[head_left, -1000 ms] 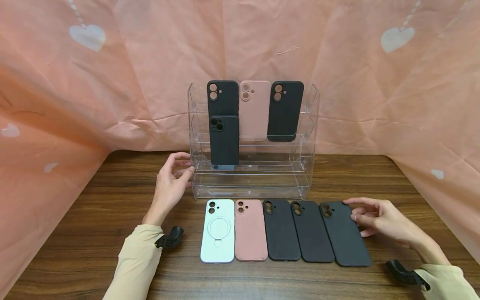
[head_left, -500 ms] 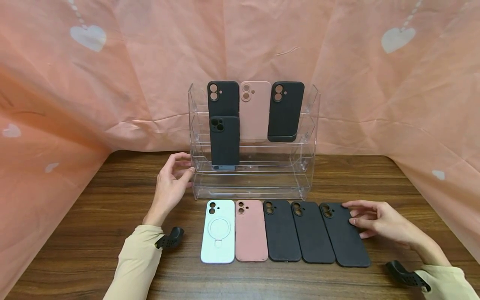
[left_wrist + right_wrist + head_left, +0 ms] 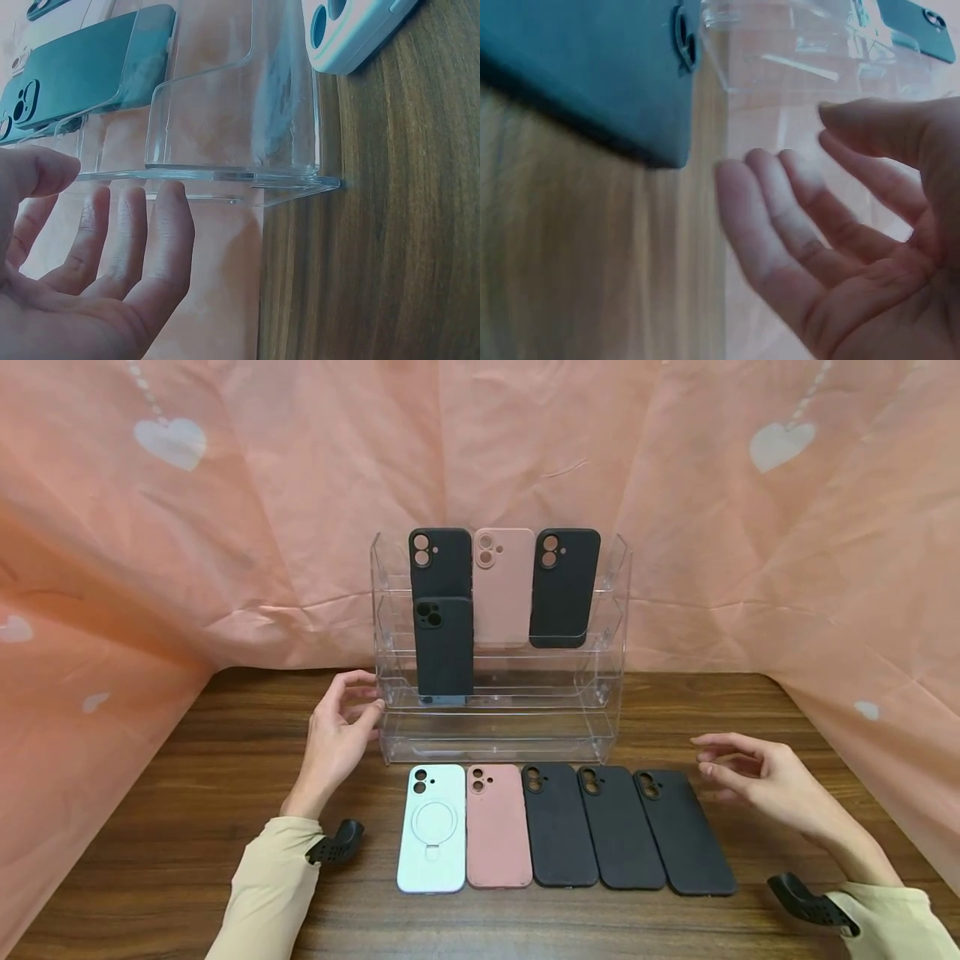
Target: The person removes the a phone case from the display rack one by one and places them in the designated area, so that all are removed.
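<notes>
My left hand (image 3: pixel 341 722) holds the left side of a clear tiered display rack (image 3: pixel 498 748), thumb at its front edge and fingertips against the outer side panel (image 3: pixel 225 174). On the wooden table before the rack lies a row of phone cases: a white case (image 3: pixel 432 868) with a ring, a pink case (image 3: pixel 498 835), and black cases, the middle one (image 3: pixel 561 835) beside two more. Nearest my right hand (image 3: pixel 772 781) is the rightmost black case (image 3: pixel 690 835). That hand hovers up and right of it, fingers loosely bent, holding nothing; the right wrist view is blurred.
Upper tiers of the rack bear a black case (image 3: pixel 441 564) at left, a pink case (image 3: pixel 502 602) in the middle and a black case (image 3: pixel 564 593) at right. A dark case (image 3: pixel 444 656) stands one tier lower. Pink cloth (image 3: pixel 315 527) hangs behind and at both sides.
My right hand has let go of the rightmost black case and lifted away from its upper right edge. The left hand stays at the rack. The head view has shifted slightly.
</notes>
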`<act>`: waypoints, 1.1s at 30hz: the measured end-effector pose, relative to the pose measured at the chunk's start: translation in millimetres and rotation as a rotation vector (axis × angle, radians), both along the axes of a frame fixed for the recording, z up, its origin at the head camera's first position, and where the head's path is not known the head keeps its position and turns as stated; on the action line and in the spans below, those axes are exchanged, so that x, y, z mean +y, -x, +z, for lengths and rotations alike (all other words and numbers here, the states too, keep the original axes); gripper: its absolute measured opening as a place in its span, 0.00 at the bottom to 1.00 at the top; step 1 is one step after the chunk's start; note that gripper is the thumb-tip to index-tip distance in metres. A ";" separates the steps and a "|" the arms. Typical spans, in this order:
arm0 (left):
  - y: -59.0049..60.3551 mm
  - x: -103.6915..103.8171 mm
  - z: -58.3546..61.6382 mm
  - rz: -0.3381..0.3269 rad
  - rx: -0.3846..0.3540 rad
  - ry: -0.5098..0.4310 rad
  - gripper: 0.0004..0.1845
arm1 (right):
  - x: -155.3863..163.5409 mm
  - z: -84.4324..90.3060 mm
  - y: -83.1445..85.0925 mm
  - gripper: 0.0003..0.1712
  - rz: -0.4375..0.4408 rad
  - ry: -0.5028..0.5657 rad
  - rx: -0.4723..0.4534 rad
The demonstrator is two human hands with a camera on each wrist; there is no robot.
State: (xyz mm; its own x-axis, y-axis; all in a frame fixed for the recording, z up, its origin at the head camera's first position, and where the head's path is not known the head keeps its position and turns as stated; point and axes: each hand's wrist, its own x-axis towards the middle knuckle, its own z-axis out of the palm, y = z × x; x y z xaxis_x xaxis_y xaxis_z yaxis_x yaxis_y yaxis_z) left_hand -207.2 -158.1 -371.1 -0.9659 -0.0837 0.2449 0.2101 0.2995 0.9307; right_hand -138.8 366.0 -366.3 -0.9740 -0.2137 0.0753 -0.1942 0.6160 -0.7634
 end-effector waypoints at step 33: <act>-0.3 1.1 -0.4 0.009 -0.003 -0.026 0.19 | -93.1 51.4 43.3 0.21 0.012 0.298 0.345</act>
